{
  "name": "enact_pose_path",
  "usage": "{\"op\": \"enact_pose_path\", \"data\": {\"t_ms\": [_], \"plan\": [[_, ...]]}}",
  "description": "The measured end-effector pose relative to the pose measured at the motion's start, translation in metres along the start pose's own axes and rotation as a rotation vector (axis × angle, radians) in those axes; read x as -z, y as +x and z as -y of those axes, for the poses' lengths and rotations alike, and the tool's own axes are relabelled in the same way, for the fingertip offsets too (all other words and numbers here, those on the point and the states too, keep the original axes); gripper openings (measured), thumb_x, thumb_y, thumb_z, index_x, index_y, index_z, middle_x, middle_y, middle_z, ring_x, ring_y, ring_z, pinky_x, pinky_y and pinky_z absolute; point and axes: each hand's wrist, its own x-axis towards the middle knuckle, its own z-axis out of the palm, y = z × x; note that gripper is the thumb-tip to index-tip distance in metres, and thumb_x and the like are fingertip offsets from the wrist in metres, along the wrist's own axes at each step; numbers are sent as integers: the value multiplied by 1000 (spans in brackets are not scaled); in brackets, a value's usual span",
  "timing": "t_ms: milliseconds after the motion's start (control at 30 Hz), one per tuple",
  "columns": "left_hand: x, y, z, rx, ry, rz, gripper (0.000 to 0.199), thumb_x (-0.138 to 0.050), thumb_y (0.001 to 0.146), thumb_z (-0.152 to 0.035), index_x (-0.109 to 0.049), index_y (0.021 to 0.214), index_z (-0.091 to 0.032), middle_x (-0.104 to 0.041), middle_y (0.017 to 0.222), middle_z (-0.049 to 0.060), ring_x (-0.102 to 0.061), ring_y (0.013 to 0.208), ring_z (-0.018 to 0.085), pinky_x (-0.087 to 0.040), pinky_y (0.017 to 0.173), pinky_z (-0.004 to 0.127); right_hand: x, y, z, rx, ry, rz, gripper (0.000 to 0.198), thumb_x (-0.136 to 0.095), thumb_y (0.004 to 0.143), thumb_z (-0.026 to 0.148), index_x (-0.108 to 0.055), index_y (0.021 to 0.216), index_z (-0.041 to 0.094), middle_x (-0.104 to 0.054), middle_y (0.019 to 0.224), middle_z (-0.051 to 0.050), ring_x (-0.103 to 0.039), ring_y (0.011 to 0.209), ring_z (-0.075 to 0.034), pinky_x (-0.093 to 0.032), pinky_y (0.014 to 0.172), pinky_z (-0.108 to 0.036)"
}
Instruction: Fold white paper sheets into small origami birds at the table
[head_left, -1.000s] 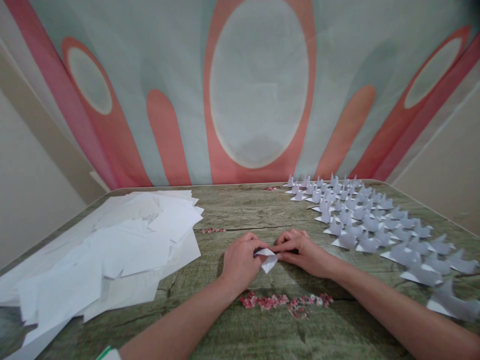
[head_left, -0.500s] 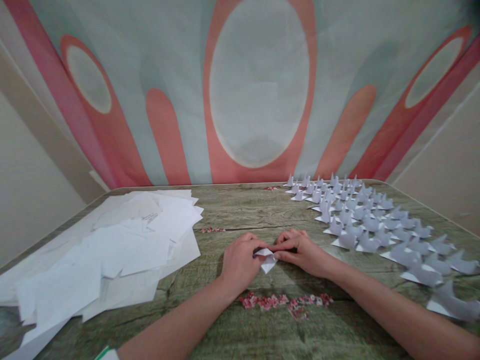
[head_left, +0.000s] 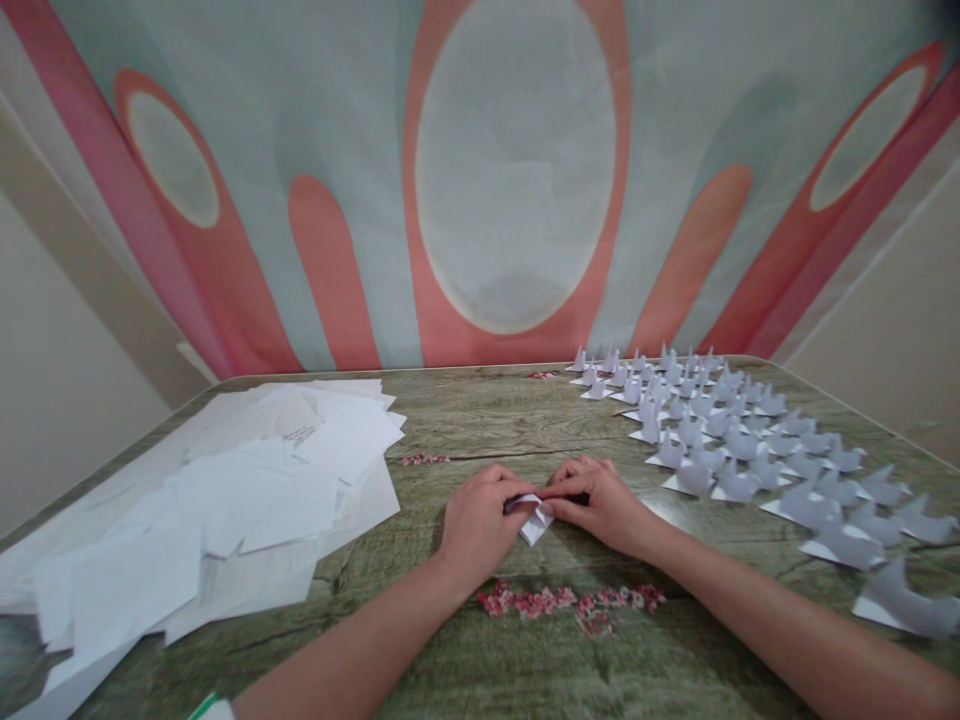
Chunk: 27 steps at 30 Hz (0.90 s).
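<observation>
A small folded white paper (head_left: 535, 524) is held just above or on the table between my hands, its pointed corner toward me. My left hand (head_left: 484, 520) is closed on its left side, thumb and fingers pinching the upper edge. From the right, my right hand (head_left: 596, 500) pinches the paper's right edge between thumb and forefinger, the other fingers curled. Part of the folded paper is hidden behind my left fingers.
Loose white sheets (head_left: 247, 500) lie in a spread pile at the left of the wood-patterned table (head_left: 480, 420). Rows of folded white paper birds (head_left: 697, 470) stand along the right side. A patterned wall covering (head_left: 517, 170) rises behind the table's far edge.
The right fingers have shifted slightly on the folded paper, and its upper flap looks a little flatter. Both hands stay in nearly the same place.
</observation>
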Motion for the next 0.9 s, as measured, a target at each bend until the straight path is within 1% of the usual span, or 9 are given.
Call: {"op": "enact_pose_path", "data": {"t_ms": [167,333,500,633,733,900], "plan": [[1,-2,4,-12,-64,-5,19,-58,78,-27,-67,94,-29,-62,88,-3,-56,78,13,-42,70,22,1,0,3,-3,-8,-8,20,-58,79,45,-71,89,33,-64,80,-1,-52,82,-19,-29,78,-35],[5,-6,4,-30,-108,1,23,-62,75,-32,-66,97,-27,-63,92,-2,-57,84,16,-43,75,24,0,-1,7,7,-4,-42,19,-57,81,42,-71,89,31,-64,79,-1,-53,80,-19,-30,76,-34],[7,-7,2,-41,-109,17,22,-60,75,-29,-66,96,-26,-63,92,-1,-57,83,16,-44,74,24,-3,-4,13,11,-46,-102,20,-55,83,40,-70,92,30,-64,80,-1,-53,79,-18,-31,74,-33],[8,-7,0,-63,-116,37,23,-58,76,-27,-65,98,-25,-63,93,-1,-57,83,15,-44,74,24,-6,-7,15,33,-63,-114,18,-54,84,36,-69,91,30,-63,78,-1,-54,77,-17,-32,73,-33],[8,-6,0,-67,-121,32,22,-55,79,-28,-65,97,-25,-63,93,-1,-57,84,15,-44,75,24,-6,-8,15,43,-63,-120,16,-55,84,34,-68,92,30,-63,79,0,-54,77,-17,-32,73,-32],[5,-4,-1,-34,-115,2,22,-60,76,-35,-67,94,-25,-64,90,0,-58,82,16,-44,74,26,-7,-9,16,61,-60,-130,15,-56,84,29,-67,93,30,-62,78,0,-53,77,-16,-32,73,-32]]}}
